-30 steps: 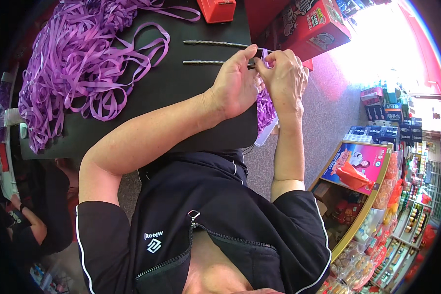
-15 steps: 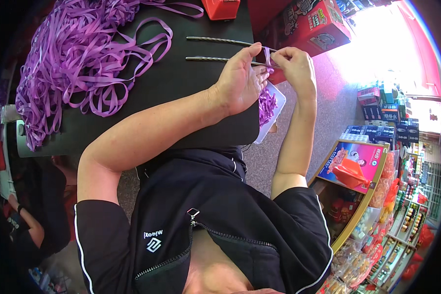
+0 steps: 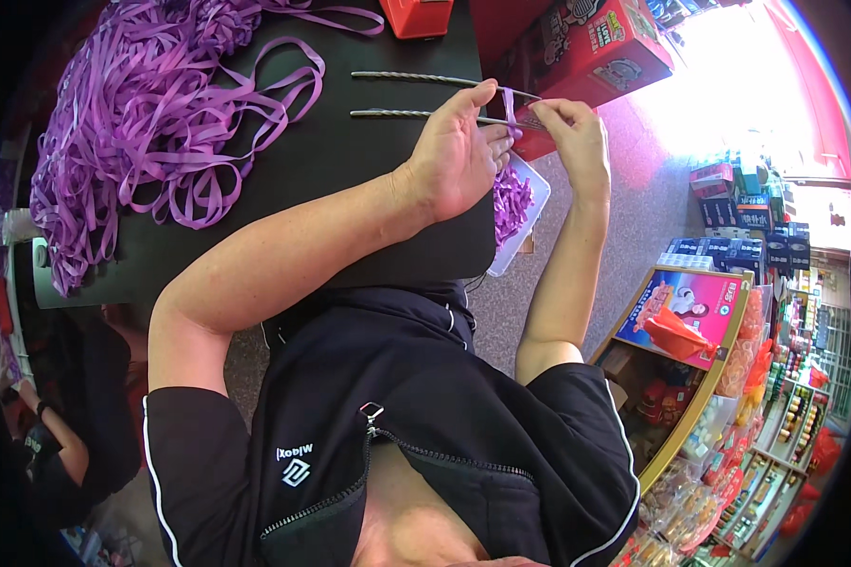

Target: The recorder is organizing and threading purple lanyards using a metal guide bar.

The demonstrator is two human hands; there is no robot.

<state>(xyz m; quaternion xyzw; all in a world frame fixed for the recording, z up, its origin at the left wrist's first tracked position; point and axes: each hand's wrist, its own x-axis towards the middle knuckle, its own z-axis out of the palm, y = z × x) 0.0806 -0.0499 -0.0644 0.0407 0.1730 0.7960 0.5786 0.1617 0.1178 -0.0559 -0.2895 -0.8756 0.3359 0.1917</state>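
Observation:
Two twisted metal rods, an upper rod (image 3: 402,77) and a lower rod (image 3: 397,114), lie side by side and reach past the table's right edge. A narrow purple ribbon (image 3: 509,106) is wrapped across both near their right ends. My left hand (image 3: 454,156) is beside the ribbon, palm turned up, thumb raised and fingers stretched out under the lower rod, their tips close to the ribbon. My right hand (image 3: 577,142) is at the rod ends, thumb and fingertips pinched together. What sits in that pinch is too small to make out.
A large heap of purple ribbon (image 3: 151,123) covers the left of the black table (image 3: 350,189). At the table's right edge a white tray (image 3: 537,194) holds short purple pieces. A red object (image 3: 416,17) and a red box (image 3: 610,47) stand beyond. Shelves (image 3: 775,425) line the right; another person's arm (image 3: 61,430) shows left.
My right fingertips have shifted slightly away from the ribbon, toward the rod ends. My left fingers are bent a little more. The table and rods appear slightly farther left.

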